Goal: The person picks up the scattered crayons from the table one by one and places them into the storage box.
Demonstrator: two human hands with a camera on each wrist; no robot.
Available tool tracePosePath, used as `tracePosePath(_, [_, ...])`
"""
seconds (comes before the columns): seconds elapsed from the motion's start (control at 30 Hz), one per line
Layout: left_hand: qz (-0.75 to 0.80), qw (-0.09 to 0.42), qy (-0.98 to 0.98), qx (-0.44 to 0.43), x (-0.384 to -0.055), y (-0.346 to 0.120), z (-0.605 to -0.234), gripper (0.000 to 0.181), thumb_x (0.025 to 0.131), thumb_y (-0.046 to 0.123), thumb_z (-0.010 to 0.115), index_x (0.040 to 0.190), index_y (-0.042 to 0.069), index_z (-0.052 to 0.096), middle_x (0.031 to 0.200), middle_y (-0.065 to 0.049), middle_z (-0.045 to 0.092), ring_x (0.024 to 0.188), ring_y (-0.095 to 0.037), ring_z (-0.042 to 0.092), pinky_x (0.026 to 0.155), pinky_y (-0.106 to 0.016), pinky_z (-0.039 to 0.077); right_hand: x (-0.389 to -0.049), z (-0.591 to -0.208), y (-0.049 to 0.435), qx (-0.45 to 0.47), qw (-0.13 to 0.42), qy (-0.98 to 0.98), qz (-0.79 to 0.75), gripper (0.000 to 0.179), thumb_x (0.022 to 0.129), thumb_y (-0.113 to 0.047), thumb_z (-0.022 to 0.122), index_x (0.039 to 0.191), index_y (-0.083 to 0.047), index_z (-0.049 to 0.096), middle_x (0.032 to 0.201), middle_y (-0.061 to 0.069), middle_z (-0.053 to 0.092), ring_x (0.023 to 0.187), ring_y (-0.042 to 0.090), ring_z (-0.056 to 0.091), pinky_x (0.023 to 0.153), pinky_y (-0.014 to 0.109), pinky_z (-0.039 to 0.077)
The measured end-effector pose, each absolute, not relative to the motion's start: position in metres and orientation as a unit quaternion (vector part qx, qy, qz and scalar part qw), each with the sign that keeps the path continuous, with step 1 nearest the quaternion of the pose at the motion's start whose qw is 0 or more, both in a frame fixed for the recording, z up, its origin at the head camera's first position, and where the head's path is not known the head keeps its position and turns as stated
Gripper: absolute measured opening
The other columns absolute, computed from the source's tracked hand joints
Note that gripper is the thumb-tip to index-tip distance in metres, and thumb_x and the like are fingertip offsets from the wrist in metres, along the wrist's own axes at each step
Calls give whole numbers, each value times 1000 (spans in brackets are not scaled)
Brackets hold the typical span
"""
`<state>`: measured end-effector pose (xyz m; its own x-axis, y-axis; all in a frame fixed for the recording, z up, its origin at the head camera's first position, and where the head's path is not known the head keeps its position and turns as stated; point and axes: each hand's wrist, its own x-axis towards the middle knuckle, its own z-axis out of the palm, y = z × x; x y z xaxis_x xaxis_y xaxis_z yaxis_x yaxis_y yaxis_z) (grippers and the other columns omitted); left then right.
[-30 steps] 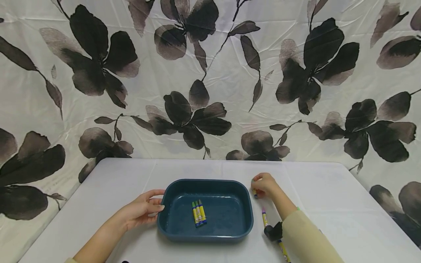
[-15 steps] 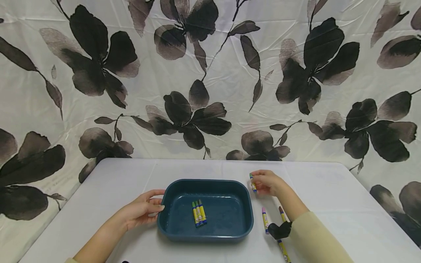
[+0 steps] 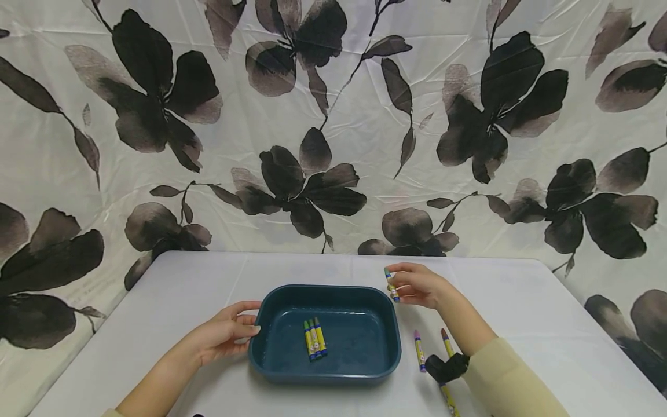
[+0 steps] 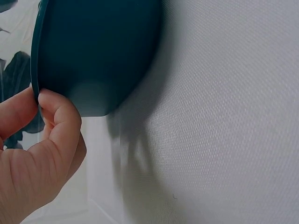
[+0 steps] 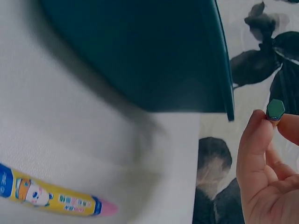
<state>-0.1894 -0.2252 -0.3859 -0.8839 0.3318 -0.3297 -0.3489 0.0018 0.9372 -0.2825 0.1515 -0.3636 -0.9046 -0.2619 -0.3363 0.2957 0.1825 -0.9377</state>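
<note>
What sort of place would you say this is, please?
Probably an indoor tabletop workspace: a white-covered table before a floral cloth backdrop, with a dark blue tray holding three crayons.

One tray (image 3: pixel 359 347) with three crayons (image 3: pixel 315 340), one table (image 3: pixel 505 295) with three visible crayons (image 3: pixel 420 352), two hands (image 3: pixel 224 333) (image 3: pixel 419 285), one held crayon (image 3: pixel 392 285).

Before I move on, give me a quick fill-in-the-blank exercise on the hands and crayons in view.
The left hand grips the rim of a tray containing ____ crayons.
The right hand pinches a crayon with a ____ tip.
In the head view, the brown-tipped crayon lies to the ____ of the pink-tipped crayon.
Missing words: three; green; right.
</note>
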Motion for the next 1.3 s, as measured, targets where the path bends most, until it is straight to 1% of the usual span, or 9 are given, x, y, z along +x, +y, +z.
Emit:
tracePosePath(0.23, [706, 240, 667, -10, -189, -225, -386, 67, 88, -4, 56, 142, -4, 16, 96, -6, 47, 78, -12, 53, 66, -23, 48, -274, -356, 139, -21, 242, 724, -646, 45, 84, -7, 55, 128, 1, 46, 80, 3, 59, 66, 11, 61, 56, 20, 49])
tracePosePath(0.57, [707, 243, 664, -17, -190, -226, -388, 68, 88, -3, 57, 142, -3, 16, 96, -6, 48, 79, -13, 53, 66, -23, 48, -268, -354, 120, -30, 256, 724, -640, 45, 83, -7, 57, 127, -1, 47, 80, 6, 57, 69, 15, 61, 57, 21, 49])
tracePosePath(0.77, [710, 246, 660, -18, -190, -228, -390, 69, 87, -3, 58, 142, -4, 17, 96, -7, 48, 79, -12, 54, 67, -23, 48, -263, -358, 111, -35, 270, 714, -645, 44, 85, -6, 55, 127, 0, 46, 82, 7, 61, 69, 17, 62, 57, 23, 50])
tracePosePath(1.0, [712, 245, 658, -17, -191, -228, -391, 69, 87, -2, 59, 142, -3, 18, 97, -7, 48, 80, -13, 54, 67, -23, 48, -257, -364, 99, -30, 268, 717, -642, 42, 85, -6, 57, 126, 0, 48, 83, 7, 61, 68, 16, 60, 58, 26, 50])
tracePosePath(1.3, [716, 249, 653, -18, -192, -227, -387, 68, 87, -3, 58, 142, -2, 17, 96, -6, 49, 79, -12, 54, 67, -23, 48, -253, -371, 84, -24, 270, 726, -632, 45, 83, -6, 59, 125, 0, 50, 87, 9, 59, 70, 17, 58, 59, 29, 50])
